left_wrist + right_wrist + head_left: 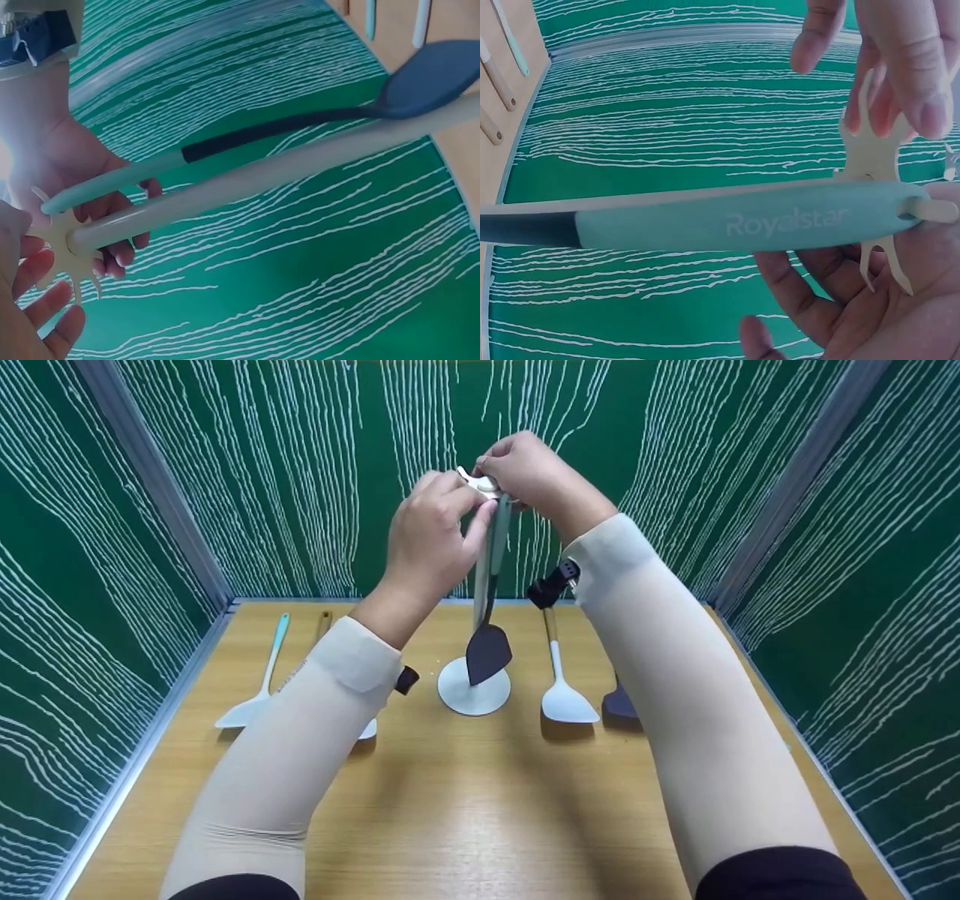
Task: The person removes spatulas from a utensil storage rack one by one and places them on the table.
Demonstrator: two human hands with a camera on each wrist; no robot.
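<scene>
At the middle stands a white utensil rack with a round base [454, 699], an upright pole [247, 180] and a cream hook ring [871, 154] on top. From one hook hangs a spatula with a dark blade [489, 654] and a green handle [780, 219] marked "Royalstar", the hook tip through its handle hole. My left hand [435, 525] pinches the hook ring between thumb and fingers. Beside the ring and the handle's top is my right hand [536, 472], its fingers [784, 289] loosely bent and spread below the handle. Its thumb is hidden.
On the wooden table [465, 802] lie a white spatula with a turquoise handle [278, 631], another utensil [369, 729] mostly behind my left arm, a white wooden-handled spatula [568, 703], and a dark one [619, 703] partly behind my right arm. Green walls [405, 405] enclose the table.
</scene>
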